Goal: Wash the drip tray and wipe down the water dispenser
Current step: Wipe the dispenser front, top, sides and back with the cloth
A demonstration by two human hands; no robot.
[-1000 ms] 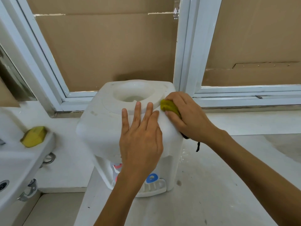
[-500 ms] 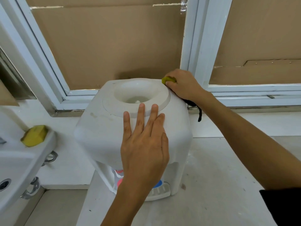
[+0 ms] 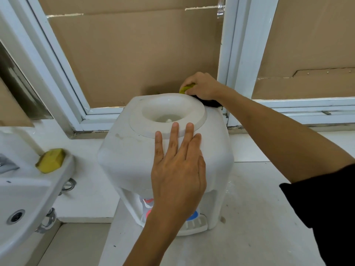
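Head view: the white water dispenser (image 3: 134, 160) stands at the frame's centre on a pale floor (image 3: 249, 237). The left hand (image 3: 178, 169) lies flat on its top, fingers straight. At upper right, the right hand (image 3: 203, 86) grips a yellow-green sponge (image 3: 187, 88) against the dispenser's back rim. The drip tray (image 3: 196, 225) sits at its base. Another sponge (image 3: 51, 160) rests on the sink (image 3: 28, 189), lower left.

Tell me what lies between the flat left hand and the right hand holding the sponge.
In the head view, the dispenser's round bottle well lies between the left hand and the right hand gripping the sponge.
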